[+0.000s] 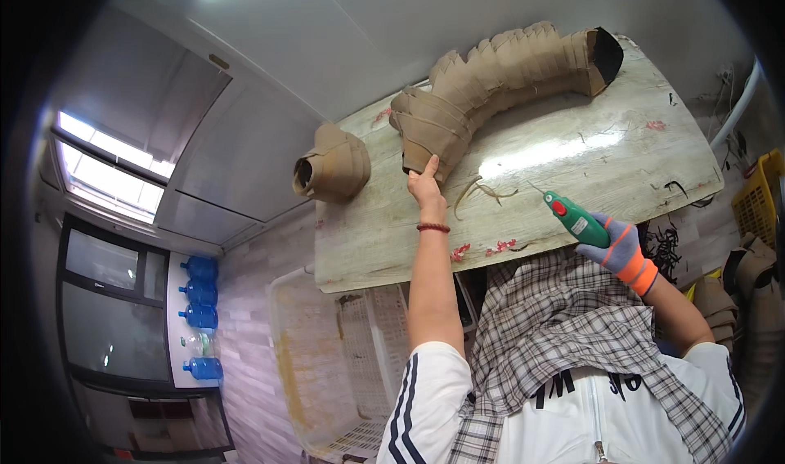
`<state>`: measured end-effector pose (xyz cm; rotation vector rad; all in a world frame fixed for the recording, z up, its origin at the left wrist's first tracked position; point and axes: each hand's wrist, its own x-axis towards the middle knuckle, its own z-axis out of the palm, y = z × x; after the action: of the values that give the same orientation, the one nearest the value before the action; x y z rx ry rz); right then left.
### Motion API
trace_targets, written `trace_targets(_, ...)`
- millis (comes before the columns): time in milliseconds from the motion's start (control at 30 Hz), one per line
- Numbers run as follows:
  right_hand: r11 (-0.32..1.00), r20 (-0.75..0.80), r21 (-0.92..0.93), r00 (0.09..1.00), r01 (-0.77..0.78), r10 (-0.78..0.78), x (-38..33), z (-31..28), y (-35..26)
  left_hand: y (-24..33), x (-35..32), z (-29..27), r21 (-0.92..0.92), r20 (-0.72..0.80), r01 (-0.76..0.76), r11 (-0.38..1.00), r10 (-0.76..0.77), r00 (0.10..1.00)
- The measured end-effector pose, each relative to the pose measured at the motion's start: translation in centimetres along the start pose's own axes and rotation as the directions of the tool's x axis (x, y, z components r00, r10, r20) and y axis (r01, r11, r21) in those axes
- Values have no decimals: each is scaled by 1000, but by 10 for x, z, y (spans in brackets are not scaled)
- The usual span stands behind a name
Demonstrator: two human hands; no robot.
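Note:
My bare left hand (426, 189) grips the near end of a long curved row of tan, shell-like pieces (499, 76) nested one in another. Its thumb lies on top; the other fingers are partly hidden. The row bends across the table's far side and ends in a dark opening. In a grey and orange glove, my right hand (625, 251) is wrapped round a green handheld power tool (579, 220) with a red button. The tool's thin metal tip points up and left, apart from the tan pieces. Between the hands lie narrow curled offcut strips (482, 192).
A shorter tan stack (334, 165) stands at the left end of the pale table (376, 255). Below the table's left edge is a large white crate (307, 358). A yellow basket (760, 194) and more tan pieces (719, 309) are at the right. Blue water bottles (199, 292) line the far left.

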<state>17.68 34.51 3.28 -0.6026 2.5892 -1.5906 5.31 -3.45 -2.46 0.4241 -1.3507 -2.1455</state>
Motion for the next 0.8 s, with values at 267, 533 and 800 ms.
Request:
trace_targets(267,994,-15,55,995,-94,95,3,10,2,36,-77,-43,-49,51,-202,978,204,978)
trace_targets(533,984,123,142,984,108,-126,6,21,-46,120,-192,-47,-238,33,-314,919,331,943)
trace_targets(800,972,77,166,980,168,-182,1,20,-55,92,-193,-11,-252,172,-215,944,262,950)
